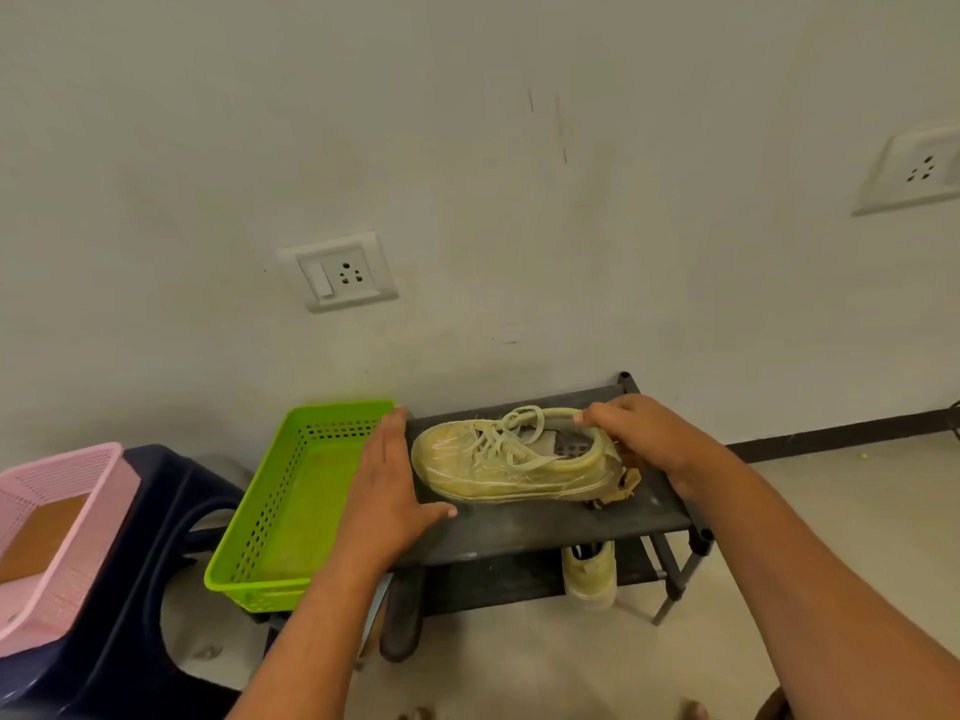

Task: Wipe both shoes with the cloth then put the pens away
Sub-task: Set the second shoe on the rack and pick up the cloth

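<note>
Facing a pale, socketed wall [467,148], we grip the shoe [514,459] by its heel on the dark rack [545,527] top shelf with our right hand [644,433], left hand [384,480] flat beside the toe (green basket [260,517] alongside; pink basket [62,454] holds something brown [41,537]).

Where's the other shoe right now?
In the head view, the other shoe stands on the rack's lower shelf, right of centre, below the top-shelf shoe.

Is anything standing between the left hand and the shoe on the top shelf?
Nothing visible does. The left hand lies open right beside the toe of the shoe; whether it touches cannot be told. The right hand grips its heel.
</note>
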